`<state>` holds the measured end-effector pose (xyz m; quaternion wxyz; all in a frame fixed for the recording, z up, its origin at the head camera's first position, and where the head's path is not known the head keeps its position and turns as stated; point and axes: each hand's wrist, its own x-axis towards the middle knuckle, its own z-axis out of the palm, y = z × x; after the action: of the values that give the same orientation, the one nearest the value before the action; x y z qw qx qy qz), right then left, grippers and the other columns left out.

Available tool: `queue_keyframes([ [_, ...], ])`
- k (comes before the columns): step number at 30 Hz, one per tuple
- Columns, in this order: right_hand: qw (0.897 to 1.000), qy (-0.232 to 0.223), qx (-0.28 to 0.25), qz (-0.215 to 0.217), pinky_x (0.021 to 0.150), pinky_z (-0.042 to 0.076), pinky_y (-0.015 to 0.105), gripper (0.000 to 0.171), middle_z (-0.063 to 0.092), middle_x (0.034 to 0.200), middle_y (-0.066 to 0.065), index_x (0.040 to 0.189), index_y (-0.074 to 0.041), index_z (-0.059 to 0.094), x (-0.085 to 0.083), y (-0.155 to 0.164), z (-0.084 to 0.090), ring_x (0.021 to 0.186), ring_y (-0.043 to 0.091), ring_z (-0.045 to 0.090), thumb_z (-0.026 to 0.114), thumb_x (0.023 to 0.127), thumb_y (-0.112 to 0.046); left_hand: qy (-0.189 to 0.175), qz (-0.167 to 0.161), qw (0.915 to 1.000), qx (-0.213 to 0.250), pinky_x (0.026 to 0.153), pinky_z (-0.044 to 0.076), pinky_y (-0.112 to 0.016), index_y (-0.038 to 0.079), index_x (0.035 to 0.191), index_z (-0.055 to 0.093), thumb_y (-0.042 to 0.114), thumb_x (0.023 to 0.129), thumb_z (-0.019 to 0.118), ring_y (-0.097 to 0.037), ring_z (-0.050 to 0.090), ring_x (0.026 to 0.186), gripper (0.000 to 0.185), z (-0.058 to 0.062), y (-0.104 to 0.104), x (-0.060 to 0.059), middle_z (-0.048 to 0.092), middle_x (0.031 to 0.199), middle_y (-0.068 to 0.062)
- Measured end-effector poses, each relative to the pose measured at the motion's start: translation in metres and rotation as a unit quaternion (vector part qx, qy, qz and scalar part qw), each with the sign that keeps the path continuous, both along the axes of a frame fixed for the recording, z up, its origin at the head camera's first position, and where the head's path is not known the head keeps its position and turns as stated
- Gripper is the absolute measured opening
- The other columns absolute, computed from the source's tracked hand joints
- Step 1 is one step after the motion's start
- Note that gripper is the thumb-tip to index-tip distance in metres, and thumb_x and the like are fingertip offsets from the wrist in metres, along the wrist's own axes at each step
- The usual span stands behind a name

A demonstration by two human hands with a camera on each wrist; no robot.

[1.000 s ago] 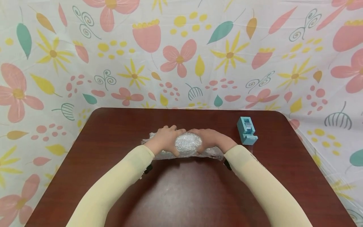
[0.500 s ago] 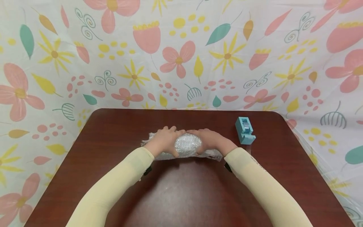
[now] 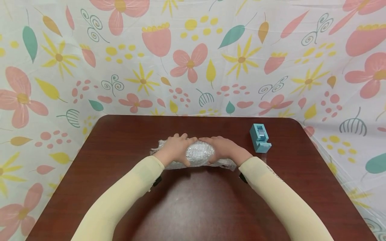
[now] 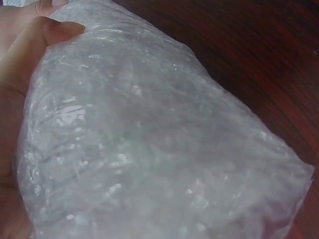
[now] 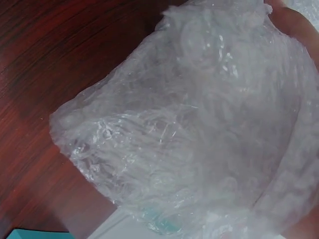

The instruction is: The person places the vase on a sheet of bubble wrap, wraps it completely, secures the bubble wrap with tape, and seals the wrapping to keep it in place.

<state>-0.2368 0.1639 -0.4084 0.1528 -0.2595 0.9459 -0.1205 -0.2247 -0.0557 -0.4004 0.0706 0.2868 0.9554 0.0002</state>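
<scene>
A bundle rolled in clear bubble wrap (image 3: 199,154) lies crosswise on the dark red-brown table, with ragged ends on both sides. My left hand (image 3: 176,149) grips its left part, thumb on the near side and fingers over the top. My right hand (image 3: 223,149) holds the right part the same way, and the two hands' fingertips nearly meet above the middle. In the left wrist view the crinkled wrap (image 4: 139,129) fills most of the picture. The right wrist view shows the wrap's loose, folded end (image 5: 164,119). Whatever is inside stays hidden.
A light blue tape dispenser (image 3: 260,139) with a roll of clear tape stands right of the bundle. The wooden table (image 3: 181,207) has rounded back corners. Behind it hangs a flower-patterned white cloth (image 3: 190,97).
Both hands keep their hold on the bubble-wrapped bundle, which stays in place. The head view has shifted slightly, so the tape dispenser appears a little further left.
</scene>
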Motion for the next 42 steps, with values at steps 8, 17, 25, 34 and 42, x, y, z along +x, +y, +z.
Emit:
queue_keyframes([
  [8,0.998,0.059,0.016,0.000,0.103,0.053,0.056,0.089,0.064,0.139,0.013,0.150,-0.020,0.051,0.007,0.001,0.001,0.124,0.035,0.061,0.092,0.072,-0.033,-0.027,0.024,0.9993,0.006,0.095,0.056,-0.058,0.024,0.158,0.041,0.054,0.071,0.088,-0.045,0.059,0.124,0.103,0.001,0.002,0.000,0.054,0.149,-0.018],
  [17,0.995,0.097,0.026,-0.016,0.110,0.046,0.062,0.084,0.062,0.144,0.012,0.148,-0.018,0.053,0.012,0.000,0.000,0.133,0.034,0.057,0.091,0.075,-0.032,-0.039,0.051,0.9977,0.020,0.093,0.056,-0.056,0.023,0.158,0.041,0.053,0.073,0.087,-0.046,0.058,0.123,0.101,0.002,0.005,0.001,0.053,0.149,-0.018],
  [25,0.987,0.156,0.033,-0.025,0.110,0.044,0.065,0.080,0.058,0.148,0.016,0.148,-0.009,0.051,0.024,0.000,-0.004,0.141,0.037,0.051,0.088,0.080,-0.030,-0.049,0.075,0.9957,0.026,0.093,0.055,-0.057,0.024,0.159,0.039,0.051,0.076,0.085,-0.045,0.057,0.123,0.099,0.001,0.007,0.002,0.049,0.153,-0.019],
  [34,0.982,0.188,0.027,-0.018,0.108,0.045,0.066,0.079,0.057,0.148,0.016,0.147,-0.008,0.051,0.028,0.004,-0.008,0.143,0.038,0.049,0.086,0.081,-0.030,-0.042,0.094,0.9940,0.036,0.090,0.056,-0.056,0.024,0.158,0.041,0.050,0.074,0.086,-0.045,0.058,0.119,0.099,0.001,0.011,0.005,0.052,0.147,-0.019],
  [42,0.983,0.166,0.077,0.008,0.110,0.042,0.069,0.081,0.050,0.155,0.014,0.151,-0.012,0.046,0.010,0.001,-0.006,0.147,0.041,0.042,0.084,0.083,-0.033,-0.049,0.150,0.9854,0.062,0.091,0.055,-0.060,0.021,0.157,0.041,0.051,0.075,0.085,-0.049,0.056,0.122,0.097,-0.002,0.017,0.011,0.051,0.148,-0.023],
])
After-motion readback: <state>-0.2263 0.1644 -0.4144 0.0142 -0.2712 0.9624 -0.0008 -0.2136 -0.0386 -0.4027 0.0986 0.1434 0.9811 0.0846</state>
